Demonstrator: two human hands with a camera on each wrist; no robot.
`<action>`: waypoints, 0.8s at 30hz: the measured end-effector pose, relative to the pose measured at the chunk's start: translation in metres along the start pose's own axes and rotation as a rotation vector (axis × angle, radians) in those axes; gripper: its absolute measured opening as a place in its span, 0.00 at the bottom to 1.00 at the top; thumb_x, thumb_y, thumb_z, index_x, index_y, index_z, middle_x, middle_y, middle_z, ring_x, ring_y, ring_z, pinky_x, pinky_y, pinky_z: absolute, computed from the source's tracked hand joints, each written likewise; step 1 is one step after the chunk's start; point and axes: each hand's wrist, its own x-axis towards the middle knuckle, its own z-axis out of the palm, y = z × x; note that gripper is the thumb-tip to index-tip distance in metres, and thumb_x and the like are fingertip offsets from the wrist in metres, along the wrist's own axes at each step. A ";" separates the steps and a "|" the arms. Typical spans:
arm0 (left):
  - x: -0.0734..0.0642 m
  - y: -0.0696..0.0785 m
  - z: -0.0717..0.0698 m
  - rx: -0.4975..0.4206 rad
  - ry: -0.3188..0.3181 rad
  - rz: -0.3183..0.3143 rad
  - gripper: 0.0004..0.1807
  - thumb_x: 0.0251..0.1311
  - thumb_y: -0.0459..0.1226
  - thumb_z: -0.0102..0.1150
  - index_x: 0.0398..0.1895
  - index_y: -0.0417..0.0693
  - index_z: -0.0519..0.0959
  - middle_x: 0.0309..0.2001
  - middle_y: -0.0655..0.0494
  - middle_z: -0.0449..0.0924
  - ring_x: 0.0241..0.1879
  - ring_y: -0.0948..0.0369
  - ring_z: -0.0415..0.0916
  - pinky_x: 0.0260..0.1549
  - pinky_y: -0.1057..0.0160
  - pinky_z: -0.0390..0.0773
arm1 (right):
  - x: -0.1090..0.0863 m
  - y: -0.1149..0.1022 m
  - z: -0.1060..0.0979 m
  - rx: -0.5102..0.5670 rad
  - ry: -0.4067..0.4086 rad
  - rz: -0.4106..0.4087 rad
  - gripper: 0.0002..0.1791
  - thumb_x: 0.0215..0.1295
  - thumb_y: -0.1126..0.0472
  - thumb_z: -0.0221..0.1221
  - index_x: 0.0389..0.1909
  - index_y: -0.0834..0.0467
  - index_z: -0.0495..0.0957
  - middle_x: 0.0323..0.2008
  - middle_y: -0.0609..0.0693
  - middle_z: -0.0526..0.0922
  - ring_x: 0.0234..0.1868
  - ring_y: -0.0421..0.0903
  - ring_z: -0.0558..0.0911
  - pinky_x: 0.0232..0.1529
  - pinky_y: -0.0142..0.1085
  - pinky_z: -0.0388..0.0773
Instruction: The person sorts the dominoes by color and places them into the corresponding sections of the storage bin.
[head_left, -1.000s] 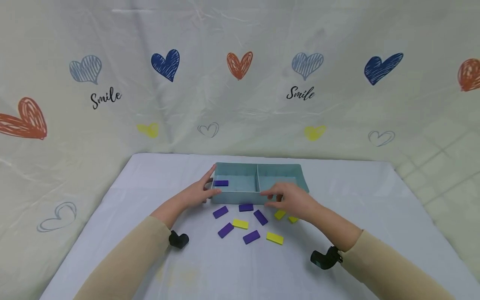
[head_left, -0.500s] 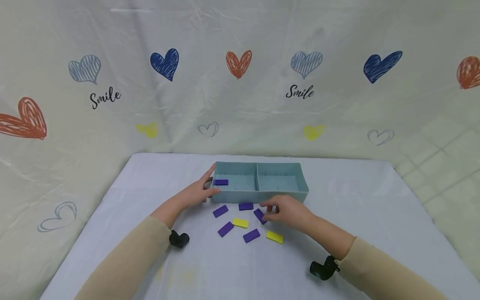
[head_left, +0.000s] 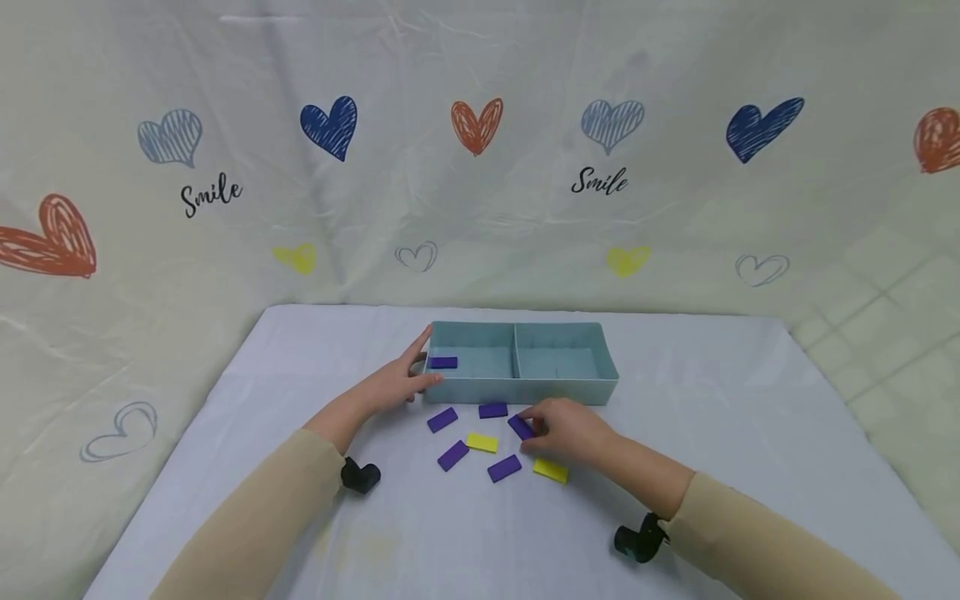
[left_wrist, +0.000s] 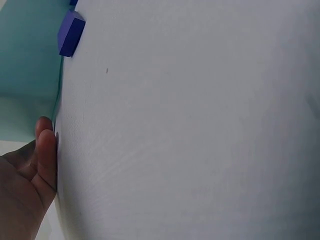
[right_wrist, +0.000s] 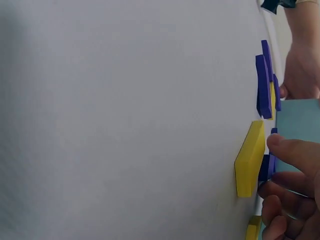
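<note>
A pale teal box (head_left: 480, 392) with two compartments stands near the table's far side. My left hand (head_left: 386, 387) grips its left end, thumb at the front rim and index finger reaching along to the back corner. One purple block (head_left: 443, 362) lies in the left compartment. In front of the box, my right hand (head_left: 573, 429) pinches a flat purple block (head_left: 521, 427) between thumb and index finger, close over the cloth. The right wrist view shows that thumb (right_wrist: 287, 150) beside the block, its other fingers curled. A yellow block (head_left: 551, 471) lies just below this hand.
Several more purple blocks (head_left: 453, 456) and a yellow block (head_left: 482, 442) lie scattered on the white cloth (head_left: 420, 533). Another yellow block (right_wrist: 254, 228) shows under the right hand in the right wrist view. A curtain printed with hearts (head_left: 477, 127) hangs behind the table.
My right hand has come down from the box's front rim, toward me and slightly left, and its thumb and index finger have closed on the purple block. The left hand stays on the box.
</note>
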 end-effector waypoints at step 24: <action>-0.003 0.004 0.000 0.013 0.005 -0.011 0.49 0.66 0.59 0.55 0.76 0.86 0.30 0.78 0.47 0.49 0.57 0.48 0.75 0.51 0.49 0.77 | -0.004 0.000 0.000 -0.034 0.017 -0.002 0.17 0.59 0.60 0.70 0.51 0.52 0.86 0.35 0.43 0.81 0.35 0.40 0.75 0.39 0.36 0.77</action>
